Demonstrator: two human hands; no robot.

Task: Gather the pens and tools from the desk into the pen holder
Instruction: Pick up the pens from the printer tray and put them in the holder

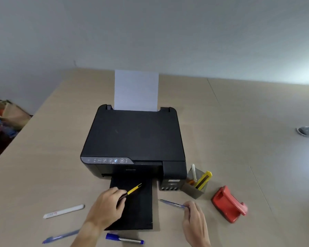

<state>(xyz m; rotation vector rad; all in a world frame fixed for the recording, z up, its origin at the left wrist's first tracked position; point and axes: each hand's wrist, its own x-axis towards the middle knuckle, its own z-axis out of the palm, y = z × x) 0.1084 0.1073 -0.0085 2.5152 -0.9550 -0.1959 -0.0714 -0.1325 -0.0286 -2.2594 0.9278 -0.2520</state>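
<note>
- On the desk, a black printer sits mid-frame with paper upright in its rear feed and its tray pulled out toward the person.
- Right of the printer stands the holder, already carrying a yellow cutter and a white stick; a red punch lies beside it.
- Left hand reaches over the tray, fingers pinched on a yellow-black pen angled up-right.
- Right hand, wrist cut off below, pinches a blue pen at its near end.
- Loose on the desk: a white tube, a marker, and a second blue pen partly hidden by the left forearm.
</note>
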